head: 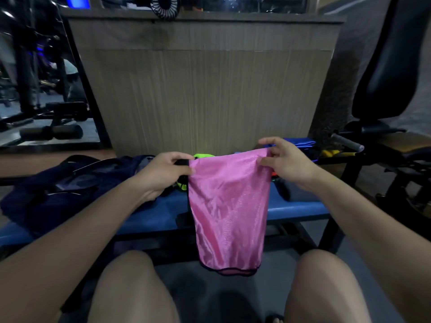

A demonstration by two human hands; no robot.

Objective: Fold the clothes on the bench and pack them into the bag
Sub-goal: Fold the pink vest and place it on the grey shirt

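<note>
Gym equipment fills the dim background, with a wood-grain counter (205,89) rising behind the blue worktop (298,207). Seen from the head camera, a shiny pink garment (229,206) with dark trim hangs in front of the worktop's edge, its hem between the person's knees. Left hand (166,170) pinches its top left corner, and right hand (285,160) pinches the top right corner, both clamped on the fabric. A dark navy bag (58,183) lies open on the worktop's left part. A neon green item (203,156) and blue cloth (296,143) lie behind the garment.
</note>
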